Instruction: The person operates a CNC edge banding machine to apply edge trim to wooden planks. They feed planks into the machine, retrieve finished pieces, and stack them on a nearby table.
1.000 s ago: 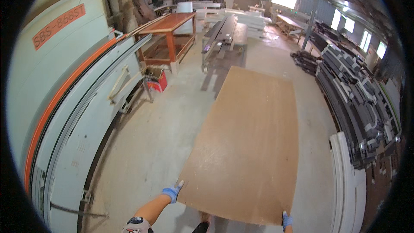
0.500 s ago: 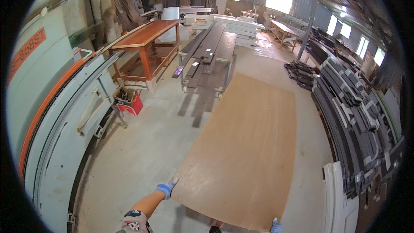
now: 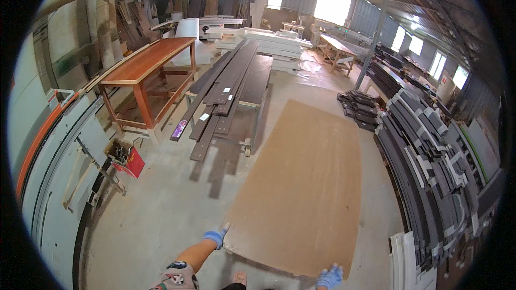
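Note:
A large brown wooden sheet (image 3: 303,182) stretches out in front of me, its near end between my hands. Wearing a blue and white glove, my left hand (image 3: 217,235) grips the sheet's near left corner, thumb over the top face. At the near right corner my right hand (image 3: 330,276), gloved the same way, holds the near edge with its fingers on top. The parts of both hands under the sheet are hidden.
Dark boards (image 3: 226,94) lie on a wheeled trolley (image 3: 248,145) left of the sheet. Beyond are a reddish wooden table (image 3: 150,64) and a red box (image 3: 129,161). A pale machine (image 3: 59,182) lines the left; stacked dark profiles (image 3: 424,177) and white panels (image 3: 404,258) line the right.
I have moved forward with the sheet, so the trolley and its boards appear nearer and farther left. My right hand has come further into view, at the near right corner.

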Action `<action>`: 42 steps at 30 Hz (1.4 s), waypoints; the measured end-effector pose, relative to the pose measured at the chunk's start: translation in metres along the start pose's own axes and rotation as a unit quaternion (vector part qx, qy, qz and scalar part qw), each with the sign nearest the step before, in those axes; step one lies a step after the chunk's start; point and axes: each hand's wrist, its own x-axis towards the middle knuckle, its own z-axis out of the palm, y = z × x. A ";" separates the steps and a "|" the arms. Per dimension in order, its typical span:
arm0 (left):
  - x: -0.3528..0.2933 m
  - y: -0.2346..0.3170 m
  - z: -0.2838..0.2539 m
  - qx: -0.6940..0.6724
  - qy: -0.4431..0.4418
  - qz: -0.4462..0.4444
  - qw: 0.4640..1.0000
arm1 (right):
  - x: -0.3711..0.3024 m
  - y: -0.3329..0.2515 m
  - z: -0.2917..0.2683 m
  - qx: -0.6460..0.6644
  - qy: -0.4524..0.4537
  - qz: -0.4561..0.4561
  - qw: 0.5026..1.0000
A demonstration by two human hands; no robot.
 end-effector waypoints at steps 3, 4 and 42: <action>0.035 0.032 -0.047 0.013 -0.058 0.004 0.998 | 0.027 -0.066 0.056 -0.002 -0.052 -0.165 0.985; 0.038 0.032 -0.059 0.016 -0.055 -0.001 0.998 | 0.034 -0.111 0.043 0.017 -0.131 -0.194 0.972; 0.025 -0.645 -0.175 -0.429 0.093 -0.305 0.845 | -0.152 -0.947 0.013 0.231 -0.018 -0.559 0.796</action>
